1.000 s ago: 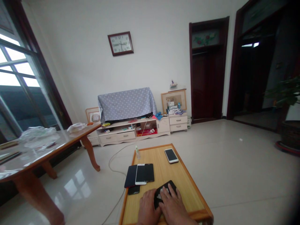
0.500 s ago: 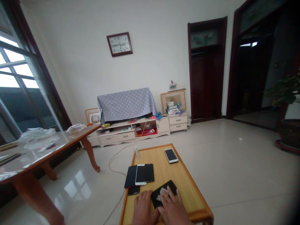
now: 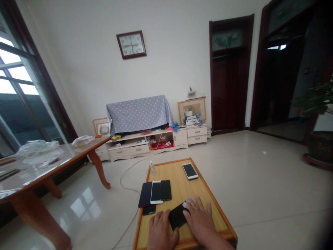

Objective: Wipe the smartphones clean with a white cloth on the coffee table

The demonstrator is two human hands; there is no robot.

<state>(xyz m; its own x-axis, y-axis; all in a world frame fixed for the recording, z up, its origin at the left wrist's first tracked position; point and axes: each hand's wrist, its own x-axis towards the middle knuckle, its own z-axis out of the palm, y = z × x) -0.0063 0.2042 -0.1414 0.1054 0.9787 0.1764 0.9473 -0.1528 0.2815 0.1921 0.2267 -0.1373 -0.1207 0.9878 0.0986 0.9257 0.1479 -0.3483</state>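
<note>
A black phone (image 3: 178,217) lies aslant on the small wooden table (image 3: 209,194), close to its near end. Its left edge and lower corner sit between the fingers and thumb of my left hand (image 3: 161,230), which steadies it. Under the fingertips of my right hand (image 3: 201,219) is a crumpled white tissue (image 3: 190,200), pressed at the phone's far right corner. Left of the far side of that phone, a white-framed phone (image 3: 156,192) rests among several dark ones, partly overlapping. Another white phone (image 3: 190,171) lies apart at the far right.
A small clear bottle (image 3: 152,169) stands at the table's far left corner. A cable (image 3: 125,177) runs over the floor on the left. Beyond are a large brown table (image 3: 78,152) with plastic bags and a low white cabinet (image 3: 130,151) under a cloth-covered object.
My right hand has slid right and slightly away with the tissue, from the phone's middle to its far right corner, baring more of the screen. My left hand stays at the phone's edge.
</note>
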